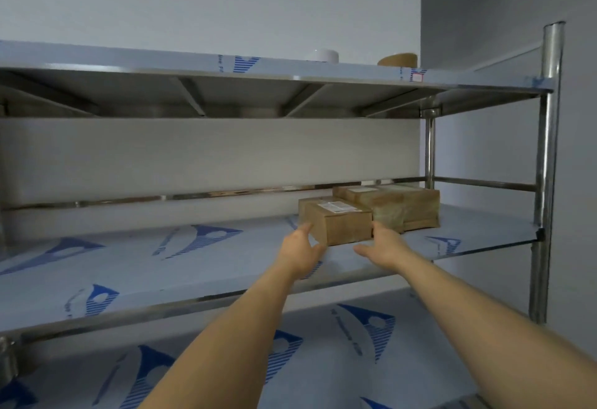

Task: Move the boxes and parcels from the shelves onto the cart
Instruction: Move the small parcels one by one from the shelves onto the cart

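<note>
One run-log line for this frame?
stage: reaching | left hand: open at front cardboard box | right hand: open beside it | rear parcels: untouched | cart: unseen

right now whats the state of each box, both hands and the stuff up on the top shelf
front box: flat on the middle shelf, label up, sealed
rear parcel: just behind the front box, label up
left hand: open, fingers at the front box's left side
right hand: open, at its right side
white round item: on the top shelf
brown round item: on the top shelf

A small box point(336, 222) sits left-front of the parcels point(395, 203) on the shelf point(193, 260).
</note>
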